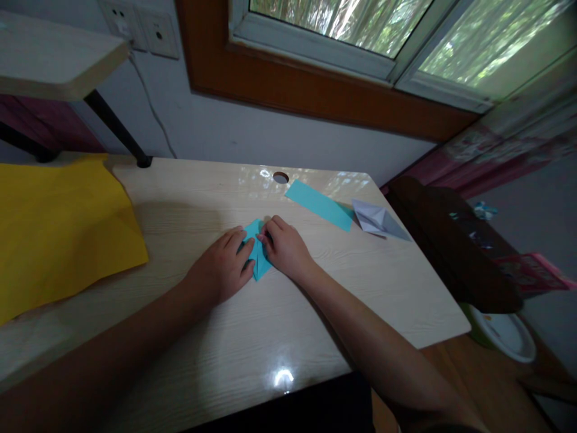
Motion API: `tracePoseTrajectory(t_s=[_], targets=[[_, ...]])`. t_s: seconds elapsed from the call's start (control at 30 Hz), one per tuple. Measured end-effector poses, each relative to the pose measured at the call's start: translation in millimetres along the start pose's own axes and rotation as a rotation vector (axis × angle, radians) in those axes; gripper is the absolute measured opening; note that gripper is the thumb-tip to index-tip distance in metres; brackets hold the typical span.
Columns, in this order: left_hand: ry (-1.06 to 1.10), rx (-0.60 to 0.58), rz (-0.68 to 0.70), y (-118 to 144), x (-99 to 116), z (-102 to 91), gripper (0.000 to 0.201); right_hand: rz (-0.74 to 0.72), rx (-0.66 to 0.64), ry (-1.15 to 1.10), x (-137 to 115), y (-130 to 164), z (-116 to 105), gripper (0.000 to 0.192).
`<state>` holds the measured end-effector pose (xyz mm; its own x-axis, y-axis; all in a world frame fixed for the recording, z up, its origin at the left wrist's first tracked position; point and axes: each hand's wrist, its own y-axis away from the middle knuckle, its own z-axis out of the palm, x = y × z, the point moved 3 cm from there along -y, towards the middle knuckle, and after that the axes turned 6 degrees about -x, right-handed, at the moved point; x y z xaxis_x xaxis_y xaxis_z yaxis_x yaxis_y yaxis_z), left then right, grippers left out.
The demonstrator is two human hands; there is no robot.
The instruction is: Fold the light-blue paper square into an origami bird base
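A small folded piece of turquoise paper (256, 249) lies on the pale wooden desk (216, 337), near its middle. My left hand (223, 267) presses flat on its left side, fingers over the paper's edge. My right hand (283, 246) rests on its right side, fingertips curled down onto the fold at the top. Both hands hide much of the paper; only its centre strip and lower point show.
A turquoise paper strip (321, 204) and a folded white paper shape (377, 220) lie at the desk's far right. A large yellow sheet (58, 222) covers the left. A cable hole (280, 177) is at the back. A dark chair (451, 240) stands to the right.
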<state>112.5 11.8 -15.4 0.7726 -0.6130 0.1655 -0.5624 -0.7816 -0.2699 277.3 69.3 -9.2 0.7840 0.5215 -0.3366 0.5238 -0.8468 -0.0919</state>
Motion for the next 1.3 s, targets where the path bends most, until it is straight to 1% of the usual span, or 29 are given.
tracePoseTrajectory(t_s=[0.3,0.47,0.93,1.07,1.3], targets=[[-0.028,-0.001,-0.022,0.5,0.6,-2.9,0.039,-0.008,0.032,-0.133,6.2,-0.2,-1.3,0.006],[-0.009,0.013,-0.016,1.4,-0.7,-0.3,0.04,-0.017,0.014,-0.176,8.8,-2.1,-4.3,0.008],[0.011,0.015,-0.022,1.0,1.3,-1.7,0.04,-0.007,0.025,-0.034,3.3,-1.0,-0.5,0.011],[-0.004,0.002,0.006,0.8,1.0,-2.1,0.042,-0.009,0.03,-0.012,3.8,-1.1,1.0,0.011],[-0.013,0.009,0.021,1.1,0.3,-1.8,0.04,-0.004,0.027,-0.011,3.9,-0.5,1.1,0.009]])
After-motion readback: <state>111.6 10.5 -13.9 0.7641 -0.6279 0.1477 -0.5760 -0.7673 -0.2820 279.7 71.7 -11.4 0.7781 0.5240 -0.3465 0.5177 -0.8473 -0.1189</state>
